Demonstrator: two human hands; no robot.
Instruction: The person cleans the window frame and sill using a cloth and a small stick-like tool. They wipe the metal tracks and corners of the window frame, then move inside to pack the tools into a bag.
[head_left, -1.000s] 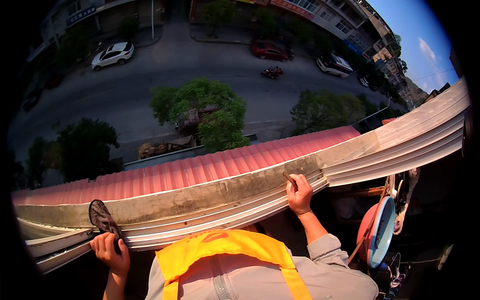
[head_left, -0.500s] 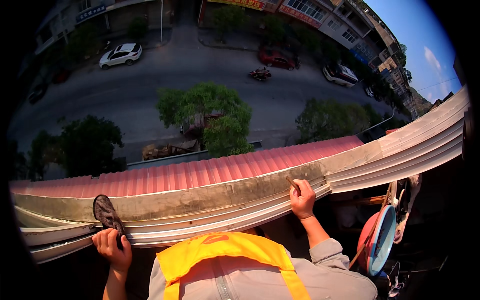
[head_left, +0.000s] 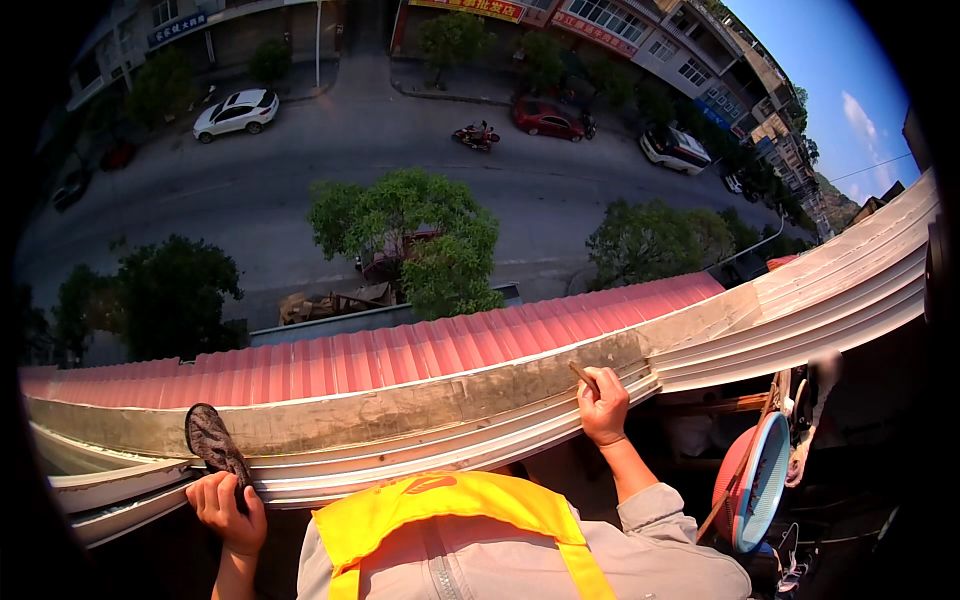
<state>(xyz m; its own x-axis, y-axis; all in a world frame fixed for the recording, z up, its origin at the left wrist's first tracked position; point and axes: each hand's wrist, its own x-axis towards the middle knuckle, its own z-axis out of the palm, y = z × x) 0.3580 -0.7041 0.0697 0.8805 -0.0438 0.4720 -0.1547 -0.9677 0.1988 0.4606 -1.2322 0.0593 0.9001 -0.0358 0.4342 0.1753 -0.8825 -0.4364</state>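
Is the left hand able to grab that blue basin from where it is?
Probably not. The left hand is over on the left, wrapped round a dark, longish thing, while the blue basin is away to the right, with the person's body in between.

Above the street (head_left: 260,185)

The left hand (head_left: 228,512) grips a dark, round-ended object (head_left: 212,438), slanting across the track (head_left: 330,474); the right hand (head_left: 605,410) holds a brown stick (head_left: 583,376) over the ledge (head_left: 430,400). Beyond are a red roof (head_left: 400,348), a tree (head_left: 410,225) and a white car (head_left: 236,114). A blue basin (head_left: 768,480) touches a pink one at right.
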